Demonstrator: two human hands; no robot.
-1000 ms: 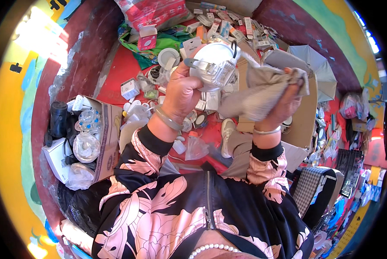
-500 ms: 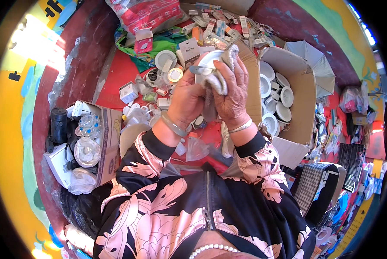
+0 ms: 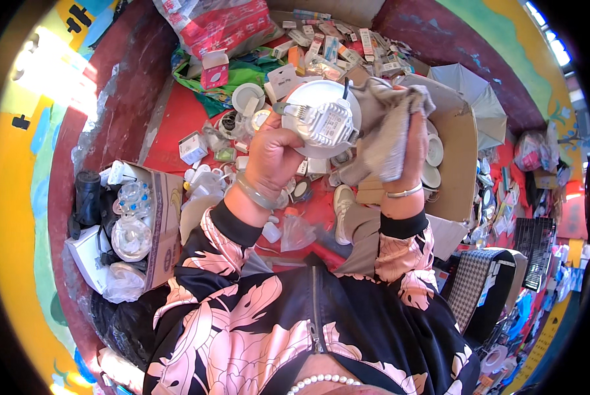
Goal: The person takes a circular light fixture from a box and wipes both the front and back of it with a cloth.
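Observation:
My left hand (image 3: 272,157) grips the rim of a round white downlight (image 3: 322,122) between thumb and fingers. The lamp's finned back faces up, with a spring clip at its left edge and a short dark wire at the top. Beside it, to the right, my right hand (image 3: 413,153) holds a crumpled grey cloth (image 3: 388,128). The cloth hangs over that hand and hides most of its fingers. Behind the cloth and forearm stands an opened cardboard box (image 3: 458,178) with several round white lamps (image 3: 433,150) in it.
Boxed goods (image 3: 331,49) pile up at the far side, beside a red-and-white plastic bag (image 3: 226,29). On the left stands a carton (image 3: 166,217) of bagged items. A grey umbrella (image 3: 479,99) leans behind the lamp box. A clear plastic bag (image 3: 297,234) lies on the red ground.
My hands have moved apart; the right one, with the cloth, went right and away from the lamp. The downlight has turned so its finned back shows.

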